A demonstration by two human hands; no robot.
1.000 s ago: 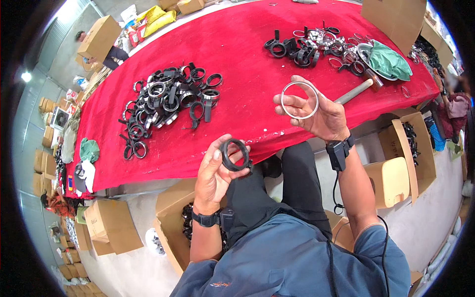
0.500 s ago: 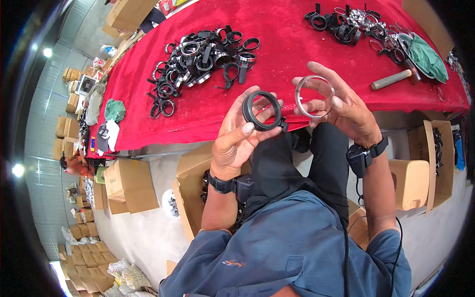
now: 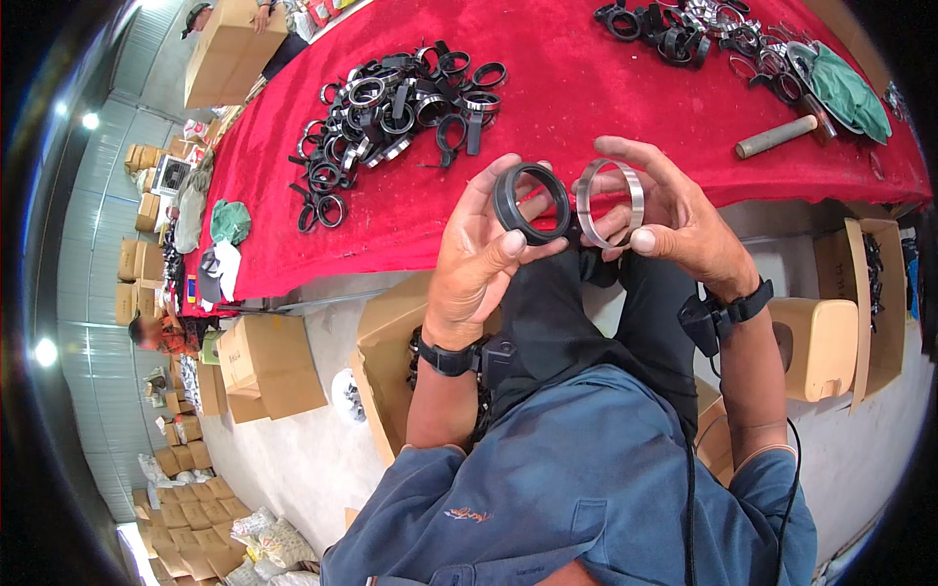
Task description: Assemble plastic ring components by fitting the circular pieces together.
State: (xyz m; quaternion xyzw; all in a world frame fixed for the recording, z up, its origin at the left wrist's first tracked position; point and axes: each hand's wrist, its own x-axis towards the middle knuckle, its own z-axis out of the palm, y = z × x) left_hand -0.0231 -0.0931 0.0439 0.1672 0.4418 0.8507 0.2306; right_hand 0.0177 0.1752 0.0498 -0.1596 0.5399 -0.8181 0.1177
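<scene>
A person seated at a red-covered tabletop (image 3: 586, 103) holds two rings in bare hands, above the lap and short of the table's near edge. The left hand (image 3: 469, 259) has hold of a thick black ring (image 3: 505, 210); its fingers are half curled behind the ring, with the thumb at its lower edge. The right hand (image 3: 696, 234) holds a thin silver metal ring (image 3: 637, 200), fingers spread wide and loosely bent around the band, thumb low on the near side. Gripping by the rims seems meant to leave both openings uncovered. The rings stand just beside each other between the two sets of fingers; whether their edges touch is hard to tell from this angle.

Beyond the left fingers lies a heap of black and silver clamp rings (image 3: 391, 117). Farther beyond the right fingers is a second pile of rings (image 3: 684, 41), and nearer, a hammer-like tool (image 3: 777, 137) beside a green cloth (image 3: 850, 93). Both heaps sit well apart, probably to keep them separate.
</scene>
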